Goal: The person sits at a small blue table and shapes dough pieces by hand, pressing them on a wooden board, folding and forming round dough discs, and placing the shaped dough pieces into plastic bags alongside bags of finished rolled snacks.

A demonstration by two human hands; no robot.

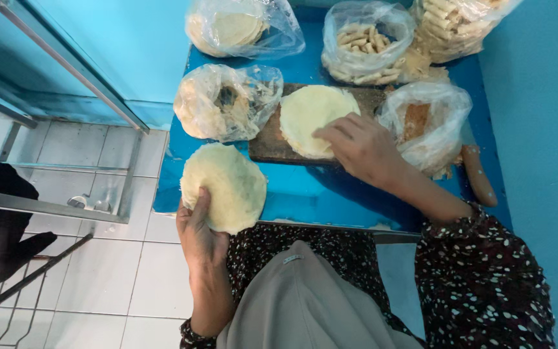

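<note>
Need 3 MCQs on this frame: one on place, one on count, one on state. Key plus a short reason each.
1. Where does the stack of flat dough rounds under the right hand lie?
A. on the wooden board
B. on the tiled floor
C. inside a plastic bag

2. How many clear plastic bags stand on the blue table?
A. two
B. five
C. eight

3. What is the left hand doing?
A. resting empty on the lap
B. gripping a knife
C. holding a single dough round at its near edge

Key:
1 A, the stack sits on the dark board, with the fingers pressed on its top.
2 B, three bags line the far edge and two flank the board.
3 C, the thumb lies over the round's edge, at the table's near rim.
</note>
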